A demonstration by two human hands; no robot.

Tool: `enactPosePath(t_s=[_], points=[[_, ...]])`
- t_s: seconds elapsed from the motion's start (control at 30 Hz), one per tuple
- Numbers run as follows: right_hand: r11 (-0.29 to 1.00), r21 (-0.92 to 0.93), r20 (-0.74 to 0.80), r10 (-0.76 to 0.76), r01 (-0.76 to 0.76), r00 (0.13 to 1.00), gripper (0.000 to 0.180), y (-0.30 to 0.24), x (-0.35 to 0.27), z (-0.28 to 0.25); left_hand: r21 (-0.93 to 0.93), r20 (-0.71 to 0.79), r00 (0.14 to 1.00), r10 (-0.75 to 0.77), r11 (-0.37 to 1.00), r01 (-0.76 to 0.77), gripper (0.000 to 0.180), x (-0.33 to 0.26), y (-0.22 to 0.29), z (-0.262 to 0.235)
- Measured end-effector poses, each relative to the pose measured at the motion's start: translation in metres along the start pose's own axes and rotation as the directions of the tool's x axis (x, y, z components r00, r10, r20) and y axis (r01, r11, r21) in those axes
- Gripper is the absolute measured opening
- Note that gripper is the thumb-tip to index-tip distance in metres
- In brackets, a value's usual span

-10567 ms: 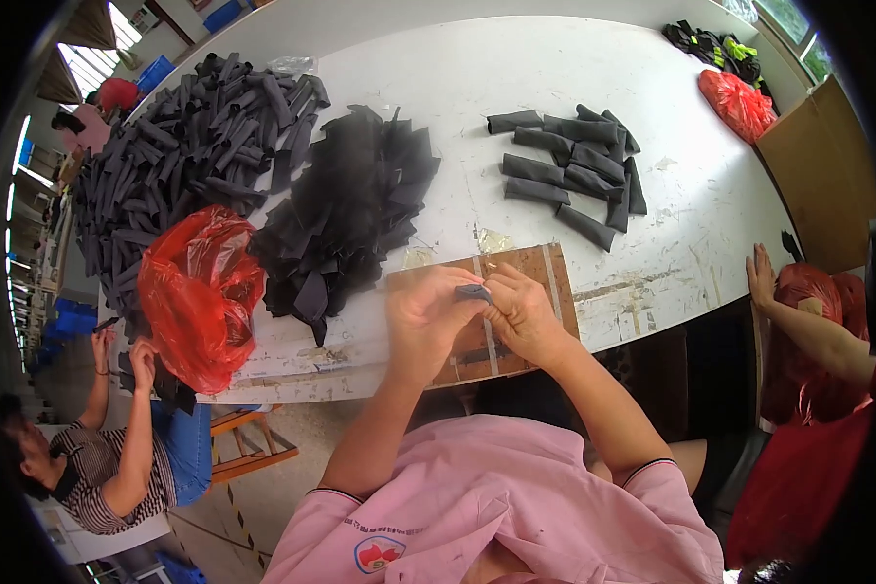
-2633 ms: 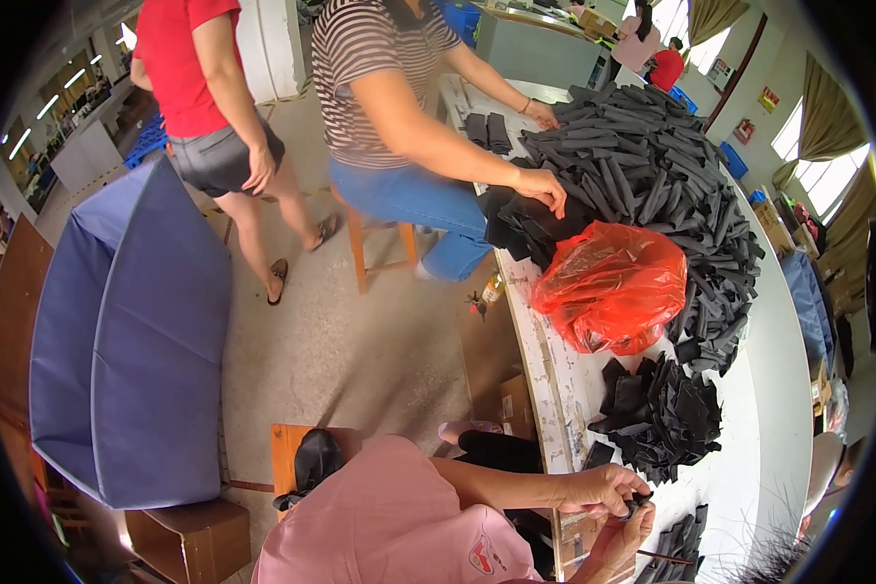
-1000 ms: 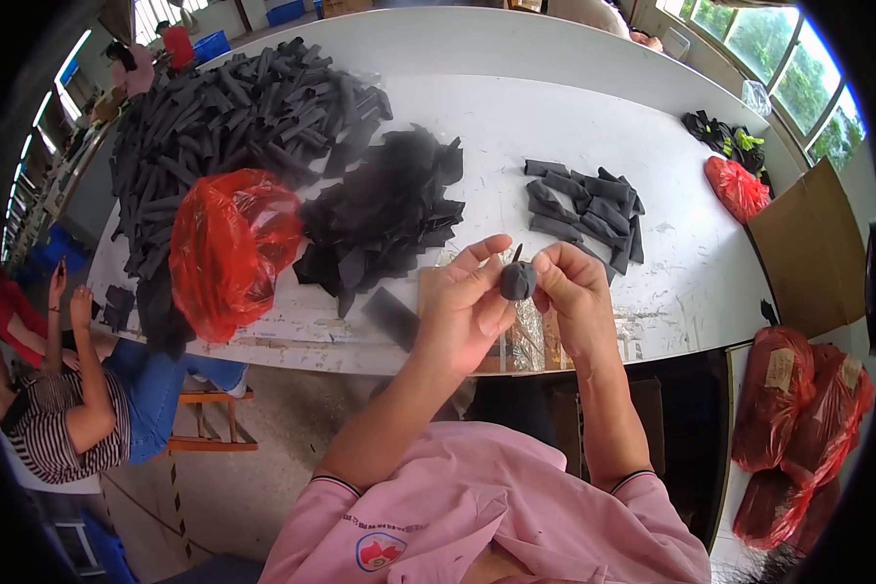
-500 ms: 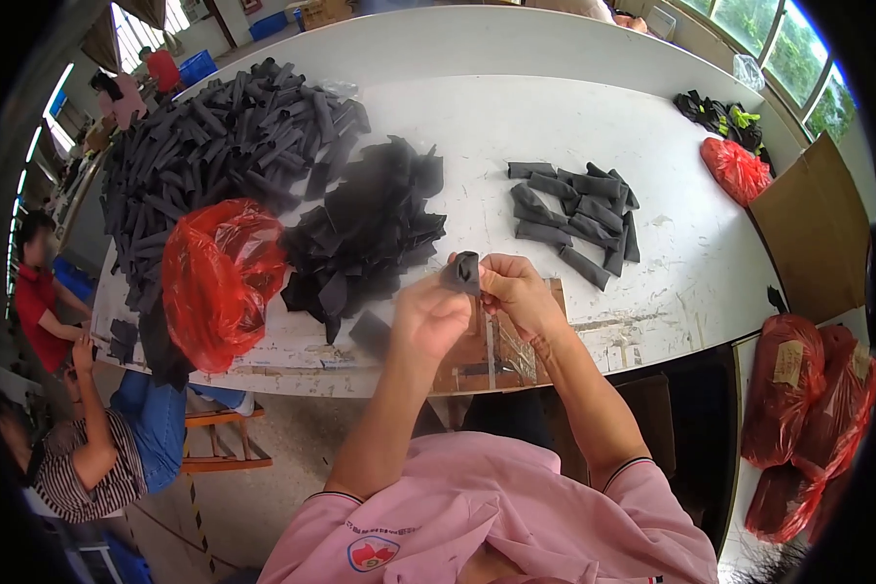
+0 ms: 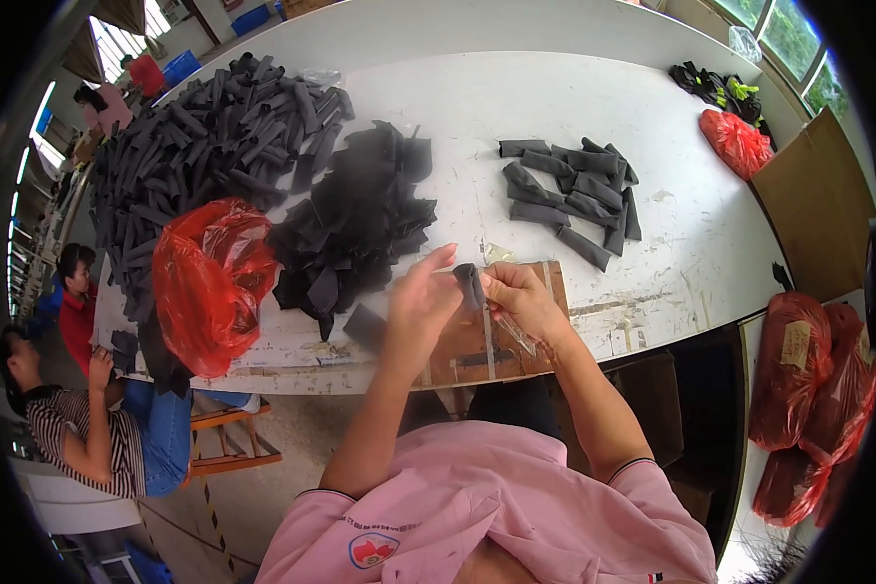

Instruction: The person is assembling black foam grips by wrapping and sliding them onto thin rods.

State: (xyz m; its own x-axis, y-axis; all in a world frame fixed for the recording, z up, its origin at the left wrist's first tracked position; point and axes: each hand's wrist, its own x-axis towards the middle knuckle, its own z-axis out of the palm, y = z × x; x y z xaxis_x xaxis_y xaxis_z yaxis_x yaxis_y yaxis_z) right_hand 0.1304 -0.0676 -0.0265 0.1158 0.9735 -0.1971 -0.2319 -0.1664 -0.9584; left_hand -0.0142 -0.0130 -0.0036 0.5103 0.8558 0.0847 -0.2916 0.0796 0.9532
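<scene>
Between my hands is a small dark grey fabric tube (image 5: 468, 282), its opening facing up. My right hand (image 5: 524, 300) pinches its right side between thumb and fingers. At its left, my left hand (image 5: 424, 304) has its fingers apart and stretched out, close to the tube; whether a fingertip touches it is hard to tell. Beneath the hands lies a brown board (image 5: 477, 355) at the table's front edge. A flat dark grey fabric piece (image 5: 365, 327) rests just left of my left wrist. To the right, several grey fabric tubes (image 5: 574, 195) form a small pile.
A large heap of grey tubes (image 5: 214, 136) covers the far left, beside a stack of dark fabric pieces (image 5: 360, 224) and a red plastic bag (image 5: 214, 292). A cardboard sheet (image 5: 816, 209) and red bagged bundles (image 5: 790, 355) stand at right. Two people sit at left.
My left hand has loosened and spread its fingers away from the tube. The right hand keeps its pinch, and the tube has turned slightly. The head view has shifted a little.
</scene>
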Motion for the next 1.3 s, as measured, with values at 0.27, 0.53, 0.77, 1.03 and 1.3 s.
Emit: enactPosePath(t_s=[0.27, 0.53, 0.77, 1.03, 1.3], points=[[-0.066, -0.925, 0.336, -0.603, 0.374, 0.724, 0.033, -0.057, -0.024, 0.033, -0.240, -0.115, 0.981, 0.160, 0.953, -0.183, 0.017, -0.009, 0.009, 0.000], [0.250, -0.900, 0.195, -0.501, 0.357, 0.843, 0.017, -0.009, -0.015, 0.011, -0.247, 0.111, 0.992, -0.052, 0.966, 0.078, 0.015, 0.006, -0.004, 0.003], [0.516, -0.698, 0.160, -0.563, 0.497, 0.811, 0.026, 0.029, -0.008, -0.001, 0.220, 0.230, 0.971, -0.067, 0.975, 0.015, 0.009, 0.011, -0.012, 0.010], [0.501, -0.774, 0.130, -0.474, 0.388, 0.871, 0.029, 0.008, -0.012, 0.005, -0.150, 0.187, 0.975, 0.123, 0.984, -0.095, 0.019, 0.001, 0.010, 0.014], [0.266, -0.876, 0.216, -0.531, 0.403, 0.819, 0.035, -0.025, -0.013, 0.010, -0.553, -0.082, 0.991, 0.102, 0.823, -0.131, 0.013, 0.002, 0.014, 0.006]])
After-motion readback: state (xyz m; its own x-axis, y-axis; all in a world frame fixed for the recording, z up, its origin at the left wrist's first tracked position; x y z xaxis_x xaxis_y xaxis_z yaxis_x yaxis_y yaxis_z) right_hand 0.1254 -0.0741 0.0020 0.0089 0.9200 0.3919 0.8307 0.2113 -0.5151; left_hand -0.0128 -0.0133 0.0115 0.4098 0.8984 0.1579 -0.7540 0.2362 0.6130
